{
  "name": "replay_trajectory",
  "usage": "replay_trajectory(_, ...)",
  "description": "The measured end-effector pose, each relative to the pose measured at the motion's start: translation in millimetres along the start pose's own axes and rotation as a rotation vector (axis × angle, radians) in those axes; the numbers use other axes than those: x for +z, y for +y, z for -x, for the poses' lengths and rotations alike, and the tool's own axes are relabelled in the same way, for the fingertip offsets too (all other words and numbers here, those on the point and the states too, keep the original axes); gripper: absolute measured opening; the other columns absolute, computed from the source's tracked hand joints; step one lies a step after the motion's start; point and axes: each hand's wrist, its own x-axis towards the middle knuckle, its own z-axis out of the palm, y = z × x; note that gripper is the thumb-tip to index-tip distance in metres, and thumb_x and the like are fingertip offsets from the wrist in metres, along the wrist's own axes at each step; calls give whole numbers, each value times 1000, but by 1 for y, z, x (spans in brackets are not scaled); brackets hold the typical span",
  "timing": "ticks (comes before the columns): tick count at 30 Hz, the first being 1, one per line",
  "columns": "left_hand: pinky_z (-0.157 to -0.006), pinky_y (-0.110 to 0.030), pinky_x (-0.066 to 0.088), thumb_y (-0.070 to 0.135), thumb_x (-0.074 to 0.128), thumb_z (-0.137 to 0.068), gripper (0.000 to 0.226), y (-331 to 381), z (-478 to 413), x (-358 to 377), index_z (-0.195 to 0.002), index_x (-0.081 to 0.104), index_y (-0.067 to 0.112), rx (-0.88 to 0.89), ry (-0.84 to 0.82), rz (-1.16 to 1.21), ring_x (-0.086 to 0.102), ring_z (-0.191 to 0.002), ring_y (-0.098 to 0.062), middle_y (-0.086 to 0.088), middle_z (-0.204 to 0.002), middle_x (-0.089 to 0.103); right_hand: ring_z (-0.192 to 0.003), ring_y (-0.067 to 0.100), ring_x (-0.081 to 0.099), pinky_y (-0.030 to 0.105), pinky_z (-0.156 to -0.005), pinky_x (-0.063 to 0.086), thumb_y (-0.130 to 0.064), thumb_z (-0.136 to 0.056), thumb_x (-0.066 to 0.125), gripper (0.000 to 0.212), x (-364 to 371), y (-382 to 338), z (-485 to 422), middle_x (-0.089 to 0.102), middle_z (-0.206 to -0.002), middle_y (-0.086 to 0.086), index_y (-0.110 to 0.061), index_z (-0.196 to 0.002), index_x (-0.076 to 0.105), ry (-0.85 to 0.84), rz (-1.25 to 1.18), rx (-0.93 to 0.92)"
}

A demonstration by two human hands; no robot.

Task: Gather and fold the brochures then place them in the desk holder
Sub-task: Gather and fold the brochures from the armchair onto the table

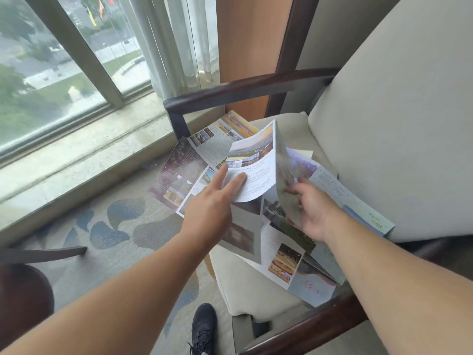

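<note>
Several unfolded brochures lie scattered over the cream seat of an armchair [238,285]. One brochure [258,162] stands half folded in a tent shape above the pile. My left hand [217,198] presses its white text panel with straight fingers. My right hand [311,211] touches the blurred right panel of that brochure from behind; its fingers look relaxed. A dark purple brochure [176,175] lies at the left edge of the seat, a photo brochure [286,265] at the front, and a pale blue one [358,203] at the right. No desk holder is in view.
The armchair has dark wooden armrests [245,90] and a cream backrest [396,119]. A window [51,73] with a stone sill and sheer curtains [179,47] lies to the left. Patterned carpet [115,226] covers the floor. My black shoe [203,329] stands below.
</note>
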Motion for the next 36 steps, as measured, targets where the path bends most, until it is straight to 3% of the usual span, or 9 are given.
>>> replay_trajectory(2,-68,-33,47,-2,43,-86,73,5,0,-5,-145,34,40,32,15,9,57,-119,-34,3,-161,22,-70,23,69,32,-63,55,-49,-87,63,26,10,-7,8,73,-92,4,-32,-105,73,-67,73,27)
replay_trajectory(6,-79,-43,53,4,51,-86,62,17,8,-10,-142,42,31,124,24,15,57,-120,-35,-4,-154,38,-101,32,66,53,-98,43,-89,-50,58,91,21,-19,16,69,-115,6,-23,-111,72,-248,137,81)
replay_trajectory(8,-78,-45,54,6,58,-86,61,22,11,-9,-141,44,29,164,18,10,58,-117,-36,-5,-152,41,-104,33,67,55,-98,44,-82,-62,57,85,26,-24,23,70,-118,11,-19,-118,70,-338,102,94)
replay_trajectory(11,-79,-44,53,7,57,-88,63,25,13,-8,-143,40,30,159,-6,-2,54,-122,-35,-3,-154,37,-97,34,68,43,-73,58,-24,-95,48,37,32,-30,29,68,-120,19,-9,-126,62,-276,42,57)
replay_trajectory(13,-76,-42,54,9,54,-90,65,23,15,-8,-146,33,34,114,-11,-37,53,-124,-33,-1,-157,32,-98,37,67,41,-66,57,-3,-94,35,41,31,-34,31,67,-119,22,-6,-130,55,-177,32,41)
replay_trajectory(17,-68,-39,54,17,44,-92,67,9,17,-5,-150,15,35,-27,-107,-76,60,-112,-32,-5,-151,39,-100,39,68,43,-70,58,1,-95,32,39,15,-40,35,69,-116,21,-4,-129,51,-160,5,13)
replay_trajectory(21,-61,-37,51,17,40,-92,58,-6,24,-5,-147,25,28,-206,-140,-68,62,-81,-31,-7,-104,63,-87,32,72,37,-57,59,2,-93,32,41,0,-45,36,73,-107,16,-6,-127,53,-144,5,1)
replay_trajectory(25,-66,-36,49,27,33,-99,45,-11,25,-10,-143,33,33,-260,-35,22,64,-96,-34,-11,-135,53,-82,33,73,41,-61,60,4,-90,32,39,-9,-46,32,73,-105,17,-7,-118,58,-83,50,-22)
replay_trajectory(36,-87,-26,33,9,35,-99,45,-12,16,-27,-133,58,27,-377,150,411,46,-105,-12,1,-127,51,-92,38,70,44,-73,61,2,-90,32,36,-23,-50,39,69,-113,26,2,-116,58,-217,-124,38)
